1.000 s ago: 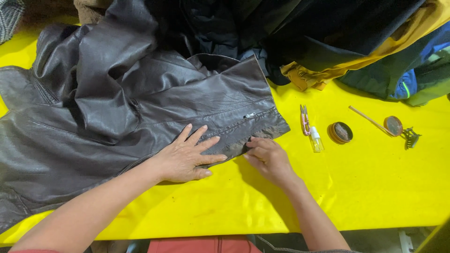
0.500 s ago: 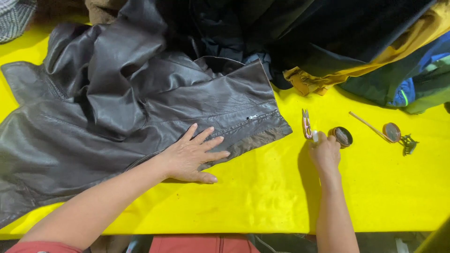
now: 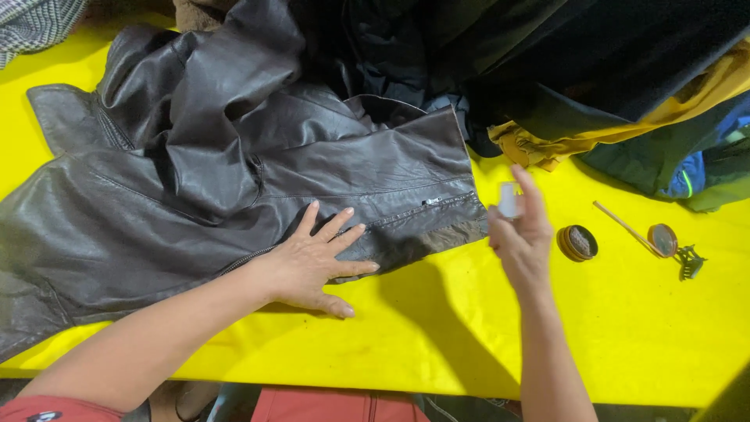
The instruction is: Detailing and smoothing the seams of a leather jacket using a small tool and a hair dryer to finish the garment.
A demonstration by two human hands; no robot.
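Note:
A dark brown leather jacket (image 3: 195, 187) lies spread on the yellow table (image 3: 437, 344), with its zipper (image 3: 433, 202) running along the lower edge. My left hand (image 3: 316, 262) rests flat on the jacket near that edge, fingers apart. Raised above the table just right of the jacket's corner, my right hand (image 3: 519, 234) holds a small clear bottle with a white cap (image 3: 508, 199).
A small round open tin (image 3: 577, 242) sits right of my right hand. Further right lie a thin wooden stick (image 3: 625, 227), the tin's lid (image 3: 662, 239) and a dark hair clip (image 3: 689, 262). A pile of dark, yellow and green clothes (image 3: 609, 94) fills the back.
My right hand left the jacket's edge, went right to the small bottle by the tin, picked it up and lifted it. My left hand stayed flat on the jacket.

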